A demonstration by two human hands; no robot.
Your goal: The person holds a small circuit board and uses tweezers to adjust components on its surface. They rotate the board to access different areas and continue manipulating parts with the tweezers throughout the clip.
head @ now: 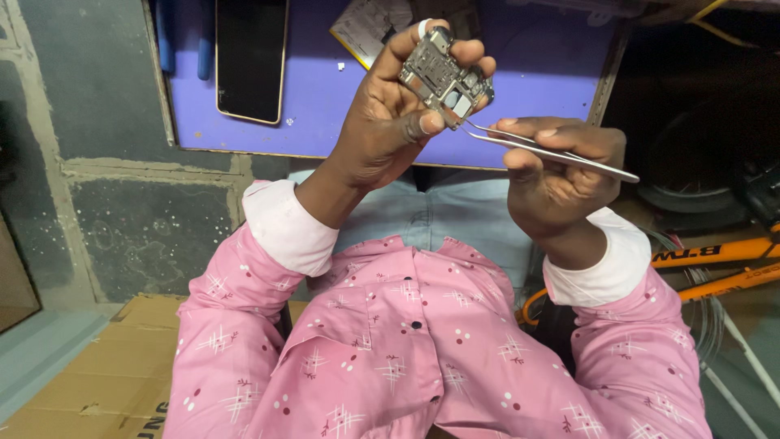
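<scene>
My left hand (pixel 390 122) holds a small phone circuit board (pixel 445 77) up in front of me, gripped between thumb and fingers. My right hand (pixel 556 167) pinches a pair of metal tweezers (pixel 552 150), and their thin tips touch the lower edge of the board. Both arms wear pink patterned sleeves with pale cuffs. The hands hover over the near edge of a purple work mat (pixel 325 89).
A black phone (pixel 250 57) with a gold rim lies on the purple mat at the left, and a flat yellowish part (pixel 366 28) sits near its top. Cardboard (pixel 106 382) lies on the floor at left. An orange bicycle frame (pixel 715 260) stands at right.
</scene>
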